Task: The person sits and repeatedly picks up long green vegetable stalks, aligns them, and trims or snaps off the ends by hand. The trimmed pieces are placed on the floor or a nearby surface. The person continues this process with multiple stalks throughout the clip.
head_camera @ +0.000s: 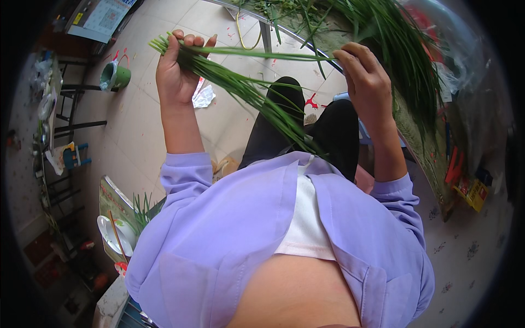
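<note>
My left hand (180,67) grips a bunch of long green garlic chives (250,90) near their pale cut ends, which stick out past the thumb. The leaves slope down across my lap towards my waist. A few strands (283,54) are stretched level from the bunch to my right hand (365,71), which pinches their tips between thumb and fingers. Behind my right hand, a large heap of chives (393,45) lies on the table (414,139) and hangs over towards me.
Loose leaves and trimmings (283,10) litter the table's far part. Clear plastic bags (463,53), red-handled scissors (454,166) and a yellow packet (471,192) are on the right. A green bucket (122,76) stands at left. Crumpled paper (203,96) and red scraps lie on the tiled floor (139,119).
</note>
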The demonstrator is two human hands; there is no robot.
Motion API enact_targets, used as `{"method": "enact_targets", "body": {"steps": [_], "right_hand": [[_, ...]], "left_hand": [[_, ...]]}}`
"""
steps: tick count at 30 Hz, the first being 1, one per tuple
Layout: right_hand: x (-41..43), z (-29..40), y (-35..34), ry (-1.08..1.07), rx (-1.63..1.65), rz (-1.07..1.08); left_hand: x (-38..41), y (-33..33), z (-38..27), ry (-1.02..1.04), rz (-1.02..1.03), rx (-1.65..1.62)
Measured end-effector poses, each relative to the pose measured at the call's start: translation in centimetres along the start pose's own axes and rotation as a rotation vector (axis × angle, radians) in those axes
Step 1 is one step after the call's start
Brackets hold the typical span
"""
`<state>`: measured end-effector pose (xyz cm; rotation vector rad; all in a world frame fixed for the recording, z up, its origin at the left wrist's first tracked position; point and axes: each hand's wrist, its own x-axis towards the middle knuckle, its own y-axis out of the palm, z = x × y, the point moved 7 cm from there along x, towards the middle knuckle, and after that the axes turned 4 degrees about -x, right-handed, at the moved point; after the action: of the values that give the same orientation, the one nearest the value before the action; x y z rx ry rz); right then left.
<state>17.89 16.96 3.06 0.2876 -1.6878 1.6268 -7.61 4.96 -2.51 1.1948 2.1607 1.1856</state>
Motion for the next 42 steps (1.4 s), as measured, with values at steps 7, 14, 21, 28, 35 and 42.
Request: {"method": "enact_targets", "body": {"steps": [7, 14, 21, 28, 35, 42], "right_hand": [[0.7, 2.9, -0.1, -0.315, 0.116, -0.135], [1.2, 6.1, 1.4, -0.431, 0.223, -0.057], [0.1, 6.4, 2.2, -0.445, 0.225, -0.023], [0.1, 3.2, 0.2, -0.304, 0.266, -0.124], [2.0, -1.1, -1.1, -0.056, 0.322, -0.211], [3.5, -0.9, -0.8, -0.115, 0.368, -0.07]], "left_hand": [[-1.3, 2.7, 2.7, -0.15, -0.028, 0.513], [-1.7, 5.9, 8.5, -0.408, 0.094, 0.571], [-1.7, 5.8, 9.4, -0.454, 0.127, 0.525], [-1.6, 6.2, 8.4, -0.382, 0.15, 0.706], [-2.0, 6.1, 8.1, -0.381, 0.225, 0.9], [-2.3, 6.4, 8.1, -0.355, 0.325, 1.021]]}}
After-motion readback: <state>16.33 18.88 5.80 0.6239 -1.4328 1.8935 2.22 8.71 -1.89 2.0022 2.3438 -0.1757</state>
